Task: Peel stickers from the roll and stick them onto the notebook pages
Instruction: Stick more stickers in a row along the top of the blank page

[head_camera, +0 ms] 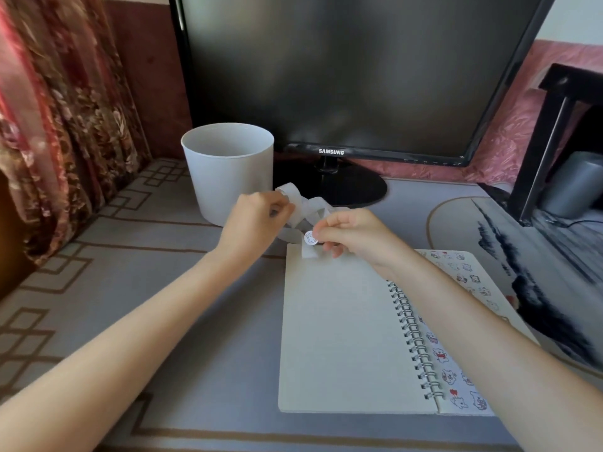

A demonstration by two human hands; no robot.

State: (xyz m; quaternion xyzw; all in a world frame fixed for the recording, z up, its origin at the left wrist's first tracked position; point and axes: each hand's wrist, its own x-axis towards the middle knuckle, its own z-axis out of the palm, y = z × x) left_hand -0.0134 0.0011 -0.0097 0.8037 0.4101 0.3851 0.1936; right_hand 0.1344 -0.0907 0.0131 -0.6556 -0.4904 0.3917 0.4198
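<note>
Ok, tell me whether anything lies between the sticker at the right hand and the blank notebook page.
Nothing visible blocks it. The right hand pinches the round sticker above the blank page's far left corner; only the backing strip, held by the left hand, hangs over that corner.

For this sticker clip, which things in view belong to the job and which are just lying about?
Belonging to the job:
left hand holding the sticker strip
right hand pinching a round sticker
spiral notebook, open

Lying about:
white tub
Samsung monitor
floral curtain
</note>
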